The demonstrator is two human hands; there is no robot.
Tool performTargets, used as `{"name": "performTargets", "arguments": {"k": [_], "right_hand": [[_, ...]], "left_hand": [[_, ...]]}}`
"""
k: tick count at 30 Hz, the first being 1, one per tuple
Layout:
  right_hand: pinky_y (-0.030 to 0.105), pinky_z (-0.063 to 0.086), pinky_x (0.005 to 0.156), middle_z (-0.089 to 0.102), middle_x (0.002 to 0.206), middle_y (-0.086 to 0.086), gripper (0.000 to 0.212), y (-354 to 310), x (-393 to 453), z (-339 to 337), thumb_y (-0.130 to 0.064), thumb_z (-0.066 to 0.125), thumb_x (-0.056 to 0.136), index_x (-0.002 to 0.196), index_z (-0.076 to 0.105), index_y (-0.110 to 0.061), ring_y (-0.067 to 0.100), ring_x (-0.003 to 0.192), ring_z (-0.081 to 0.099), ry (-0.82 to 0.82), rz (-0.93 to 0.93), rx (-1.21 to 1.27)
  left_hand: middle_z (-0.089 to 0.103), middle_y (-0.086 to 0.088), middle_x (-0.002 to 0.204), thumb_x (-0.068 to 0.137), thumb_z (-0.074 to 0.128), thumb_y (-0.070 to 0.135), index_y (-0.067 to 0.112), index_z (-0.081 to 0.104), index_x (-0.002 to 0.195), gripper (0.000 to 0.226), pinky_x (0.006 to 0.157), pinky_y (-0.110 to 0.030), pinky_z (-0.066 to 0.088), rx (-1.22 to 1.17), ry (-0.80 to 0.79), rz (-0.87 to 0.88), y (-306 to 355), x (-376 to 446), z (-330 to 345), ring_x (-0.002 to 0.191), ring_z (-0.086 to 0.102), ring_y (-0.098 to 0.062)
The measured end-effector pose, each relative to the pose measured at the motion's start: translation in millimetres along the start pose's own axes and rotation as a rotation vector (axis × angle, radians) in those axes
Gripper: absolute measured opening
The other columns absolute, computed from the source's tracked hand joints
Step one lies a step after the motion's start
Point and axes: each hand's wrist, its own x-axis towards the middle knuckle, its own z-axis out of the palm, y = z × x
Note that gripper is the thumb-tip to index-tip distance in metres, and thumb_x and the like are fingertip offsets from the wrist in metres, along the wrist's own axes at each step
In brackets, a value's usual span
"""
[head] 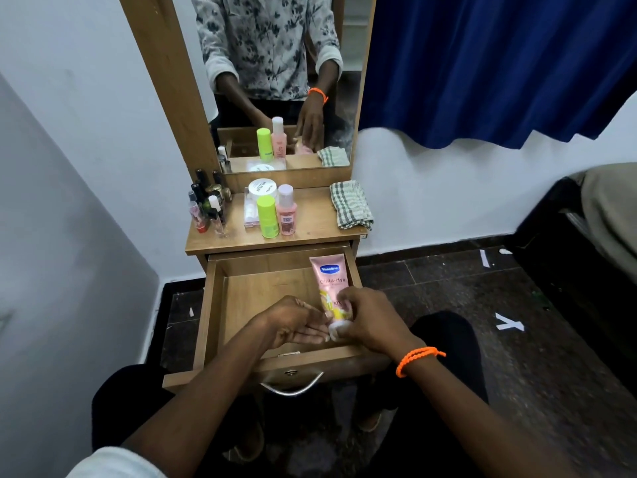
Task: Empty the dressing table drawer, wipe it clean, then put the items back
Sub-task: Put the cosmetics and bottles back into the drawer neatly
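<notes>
The wooden drawer [213, 305] of the dressing table is pulled out toward me. A pink lotion tube [330, 276] with a white cap lies along the drawer's right side, cap end nearest me. My right hand [370, 320] grips the tube's lower end near the cap. My left hand [296, 322] reaches in beside it with fingers straight, fingertips touching the cap. On the tabletop stand a green bottle [268, 217], a pink bottle [286, 210], a white jar [262, 190] on a clear box and a folded checked cloth [351, 205].
Several small nail polish bottles [206, 205] crowd the tabletop's left end. A mirror [275, 81] rises behind. White wall lies to the left, a blue curtain [499, 63] and a bed [606, 215] to the right. My knees flank the drawer front.
</notes>
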Motion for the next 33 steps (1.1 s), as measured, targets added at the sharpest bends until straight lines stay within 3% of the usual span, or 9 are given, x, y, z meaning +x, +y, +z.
{"name": "performTargets", "arguments": {"k": [4, 8, 13, 16, 20, 26, 31, 33], "right_hand": [[0.026, 0.051, 0.080, 0.067, 0.117, 0.007, 0.051, -5, 3, 5, -0.031, 0.084, 0.070, 0.116, 0.068, -0.015, 0.021, 0.099, 0.063, -0.021, 0.005, -0.060], [0.029, 0.055, 0.081, 0.066, 0.114, 0.007, 0.043, -11, 13, 10, -0.029, 0.079, 0.073, 0.113, 0.067, -0.016, 0.024, 0.097, 0.063, -0.070, -0.004, -0.145], [0.037, 0.057, 0.086, 0.066, 0.113, 0.015, 0.026, -16, 22, 20, -0.016, 0.066, 0.086, 0.112, 0.066, -0.012, 0.032, 0.099, 0.065, -0.073, -0.051, -0.256], [0.041, 0.058, 0.086, 0.066, 0.111, 0.017, 0.020, -17, 24, 24, -0.013, 0.059, 0.091, 0.110, 0.065, -0.010, 0.035, 0.099, 0.066, -0.066, -0.075, -0.327], [0.045, 0.058, 0.084, 0.063, 0.114, 0.017, 0.022, -15, 26, 28, -0.014, 0.054, 0.094, 0.114, 0.063, -0.012, 0.037, 0.100, 0.065, -0.069, -0.083, -0.461], [0.043, 0.056, 0.084, 0.061, 0.118, 0.014, 0.026, -16, 28, 28, -0.014, 0.053, 0.094, 0.119, 0.062, -0.014, 0.035, 0.103, 0.064, -0.078, -0.111, -0.565], [0.040, 0.055, 0.087, 0.063, 0.116, 0.011, 0.026, -18, 34, 23, -0.017, 0.060, 0.090, 0.116, 0.061, -0.016, 0.031, 0.103, 0.064, -0.115, -0.076, -0.536], [0.039, 0.054, 0.085, 0.064, 0.116, 0.009, 0.032, -20, 38, 18, -0.018, 0.066, 0.087, 0.119, 0.060, -0.018, 0.029, 0.103, 0.065, -0.128, -0.070, -0.522]], "left_hand": [[0.078, -0.024, 0.104, 0.094, 0.074, 0.009, -0.005, 0.074, 0.108, 0.020, 0.084, -0.038, 0.064, 0.041, 0.025, -0.042, 1, 8, -1, 0.095, 0.076, -0.031], [0.078, -0.023, 0.101, 0.098, 0.070, 0.010, -0.007, 0.073, 0.111, 0.022, 0.086, -0.041, 0.065, 0.084, 0.068, -0.040, 1, 17, -3, 0.089, 0.077, -0.029], [0.075, -0.028, 0.108, 0.098, 0.068, 0.008, -0.011, 0.072, 0.111, 0.023, 0.092, -0.045, 0.062, 0.081, 0.086, -0.030, 1, 21, 1, 0.096, 0.075, -0.033], [0.075, -0.025, 0.098, 0.100, 0.062, 0.004, -0.008, 0.070, 0.101, 0.014, 0.086, -0.041, 0.064, 0.067, 0.088, -0.018, 1, 22, 4, 0.089, 0.073, -0.031], [0.076, -0.016, 0.081, 0.102, 0.056, 0.000, -0.004, 0.070, 0.095, 0.017, 0.076, -0.036, 0.065, 0.051, 0.105, -0.012, 1, 24, 7, 0.076, 0.074, -0.025], [0.073, -0.026, 0.101, 0.100, 0.055, -0.003, -0.013, 0.068, 0.113, 0.021, 0.077, -0.038, 0.065, 0.054, 0.123, 0.007, -1, 26, 9, 0.089, 0.073, -0.032], [0.078, -0.021, 0.088, 0.097, 0.063, 0.003, -0.007, 0.075, 0.101, 0.016, 0.082, -0.043, 0.065, 0.110, 0.233, 0.059, 1, 31, -2, 0.078, 0.074, -0.027], [0.077, -0.025, 0.092, 0.094, 0.069, 0.004, -0.007, 0.076, 0.101, 0.015, 0.077, -0.042, 0.066, 0.111, 0.307, 0.104, 7, 31, -9, 0.071, 0.073, -0.027]]}}
